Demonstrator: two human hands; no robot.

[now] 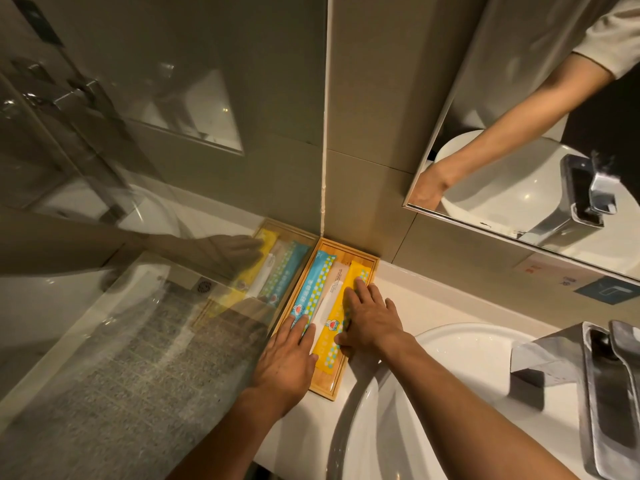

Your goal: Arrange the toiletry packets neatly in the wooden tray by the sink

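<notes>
A wooden tray point(367, 260) sits in the corner of the white counter, left of the sink. Three long packets lie side by side in it: a blue one point(313, 285), a white one point(330, 292) in the middle, and a yellow one point(330, 341) on the right. My left hand point(285, 358) lies flat over the near left end of the tray, fingertips on the blue packet's lower end. My right hand point(369, 318) rests flat on the right side of the yellow packet, fingers spread and pointing toward the wall. Neither hand grips anything.
A round white basin point(460, 344) lies right of the tray, with a chrome faucet point(606, 393) at far right. A wall mirror point(519, 150) hangs above. A glass partition point(121, 271) on the left reflects the tray and my hand. Tiled walls meet behind the tray.
</notes>
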